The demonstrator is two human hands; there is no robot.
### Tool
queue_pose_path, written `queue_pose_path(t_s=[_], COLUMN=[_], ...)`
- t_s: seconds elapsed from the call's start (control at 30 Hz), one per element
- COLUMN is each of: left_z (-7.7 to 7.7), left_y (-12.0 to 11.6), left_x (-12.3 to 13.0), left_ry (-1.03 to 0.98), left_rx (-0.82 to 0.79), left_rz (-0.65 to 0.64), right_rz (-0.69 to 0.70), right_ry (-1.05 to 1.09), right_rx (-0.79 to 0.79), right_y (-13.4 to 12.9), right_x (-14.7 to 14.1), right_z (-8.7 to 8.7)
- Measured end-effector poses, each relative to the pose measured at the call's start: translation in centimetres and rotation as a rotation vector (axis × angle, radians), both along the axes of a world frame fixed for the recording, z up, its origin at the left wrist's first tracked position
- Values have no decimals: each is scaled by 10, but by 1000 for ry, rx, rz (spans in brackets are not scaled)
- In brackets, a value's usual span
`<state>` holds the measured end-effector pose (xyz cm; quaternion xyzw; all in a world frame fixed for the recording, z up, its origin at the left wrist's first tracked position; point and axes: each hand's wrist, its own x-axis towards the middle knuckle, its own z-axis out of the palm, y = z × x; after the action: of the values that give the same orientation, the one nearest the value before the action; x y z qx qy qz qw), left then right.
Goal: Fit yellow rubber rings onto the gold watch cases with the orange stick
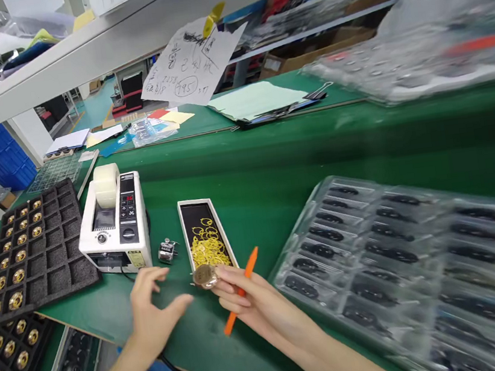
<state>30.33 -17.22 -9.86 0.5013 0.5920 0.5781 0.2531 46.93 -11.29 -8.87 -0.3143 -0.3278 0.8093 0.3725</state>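
Note:
My right hand (255, 297) pinches a round watch head (205, 276) between thumb and fingertips, its metal back facing up. Tucked through the same fingers is an orange pointed stick (251, 262), slanting across the hand. My left hand (152, 313) hovers to the left of the watch head, thumb and fingers apart, holding nothing. Just beyond the watch head lies a white-rimmed box (182, 218) with a heap of small yellow rings (210, 248) inside. A small metal tally counter (167, 251) sits beyond my left hand.
A white tape dispenser (115, 239) stands at left, next to a black foam tray (60, 237) partly filled with gold round parts. Another such tray (9, 351) is lower left. At right, a clear blister tray (328, 278) holds dark watch straps. A shelf (114, 42) crosses above.

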Motion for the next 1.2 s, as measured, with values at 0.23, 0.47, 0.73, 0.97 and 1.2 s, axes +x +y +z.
queue_pose_path(t_s=[0.23,0.47,0.73,0.97,1.2], left_z=[9,30,15,50,93], left_y=[-4,-9,-11,3,12], left_x=[-50,-45,-47,-43,-41], left_ry=[-585,-648,-630,-353,403], left_rx=[-164,-137,-169,137,-56], left_rz=[254,254,291,356,-92], right_rz=[21,17,69,88,130], right_ry=[-43,-57,-73,-19,152], right_rx=[87,106,91,81,64], right_y=[1,2,-2,-2,-4], right_x=[3,4,3,5,8], right_z=[1,1,-1,1,3])
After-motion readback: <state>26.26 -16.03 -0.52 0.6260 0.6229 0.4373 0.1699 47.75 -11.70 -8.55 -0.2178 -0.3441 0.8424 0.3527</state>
